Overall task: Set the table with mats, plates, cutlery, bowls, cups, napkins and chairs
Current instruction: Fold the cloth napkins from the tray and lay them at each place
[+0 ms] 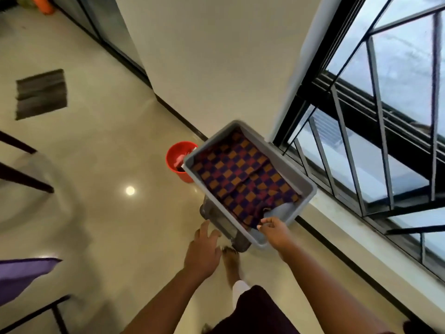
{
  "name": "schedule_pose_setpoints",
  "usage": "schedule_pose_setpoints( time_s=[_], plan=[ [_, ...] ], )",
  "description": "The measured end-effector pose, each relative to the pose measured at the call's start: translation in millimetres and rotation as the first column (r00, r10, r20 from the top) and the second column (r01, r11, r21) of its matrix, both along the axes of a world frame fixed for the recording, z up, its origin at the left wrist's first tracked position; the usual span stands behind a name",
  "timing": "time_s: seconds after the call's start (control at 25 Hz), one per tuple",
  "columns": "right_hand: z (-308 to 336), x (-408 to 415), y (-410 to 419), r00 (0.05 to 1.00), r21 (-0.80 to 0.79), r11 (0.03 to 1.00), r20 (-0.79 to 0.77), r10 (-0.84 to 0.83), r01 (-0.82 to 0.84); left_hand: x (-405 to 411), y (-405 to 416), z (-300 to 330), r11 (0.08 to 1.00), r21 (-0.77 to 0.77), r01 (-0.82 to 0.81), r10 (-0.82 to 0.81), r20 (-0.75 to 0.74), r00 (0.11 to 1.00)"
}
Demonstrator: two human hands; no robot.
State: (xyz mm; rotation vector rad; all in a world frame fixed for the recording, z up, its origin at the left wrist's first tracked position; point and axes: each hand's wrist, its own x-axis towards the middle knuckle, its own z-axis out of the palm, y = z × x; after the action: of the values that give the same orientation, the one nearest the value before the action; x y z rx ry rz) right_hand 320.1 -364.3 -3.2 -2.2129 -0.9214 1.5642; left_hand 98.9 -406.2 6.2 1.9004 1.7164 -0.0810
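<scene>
Head | two hands: right [274, 231] pinches checkered mat [243, 179] | left [203, 251] spread, empty | one bin [305, 186]

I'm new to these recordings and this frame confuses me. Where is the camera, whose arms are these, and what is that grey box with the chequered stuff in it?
There is no robot here. The single picture comes from a wide-angle camera worn on a person's head, looking down, so the two arms are that person's own. The grey plastic tub holds folded chequered cloths, probably the table mats, in purple, red and orange. The right hand pinches the nearest cloth edge at the tub's near end. The left hand is spread open beside the tub, holding nothing. Behind the tub stands a red bucket on the tiled floor. A barred window is on the right.
</scene>
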Motion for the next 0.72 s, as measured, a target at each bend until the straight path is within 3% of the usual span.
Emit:
schedule_pose_setpoints(
  time_s=[0.2,0.32,0.4,0.56,0.72],
  plan=[
    [-67.0,27.4,62.3,0.994,-0.192,0.975,0.012,0.113,-0.108,37.7,81.2,-27.1,0.957,-0.121,0.262,-0.27,-0.049,0.962],
    [-105.6,37.0,79.7,0.931,-0.271,0.895,-0.009,0.365,-0.354,48.9,104.3,-44.9,0.95,-0.16,0.267,-0.271,-0.007,0.962],
    [-125.0,36.5,88.3,0.899,-0.259,0.864,-0.043,0.436,-0.432,51.8,111.1,-52.9,0.948,-0.189,0.257,-0.258,0.016,0.966],
    [-141.0,32.2,106.4,0.949,-0.23,0.922,-0.02,0.315,-0.311,51.7,110.4,-56.4,0.931,-0.215,0.296,-0.302,0.009,0.953],
    [-111.8,23.7,111.6,0.989,-0.068,0.992,0.101,0.112,-0.105,50.1,105.6,-34.2,0.939,-0.209,0.272,-0.276,0.01,0.961]
  ],
)
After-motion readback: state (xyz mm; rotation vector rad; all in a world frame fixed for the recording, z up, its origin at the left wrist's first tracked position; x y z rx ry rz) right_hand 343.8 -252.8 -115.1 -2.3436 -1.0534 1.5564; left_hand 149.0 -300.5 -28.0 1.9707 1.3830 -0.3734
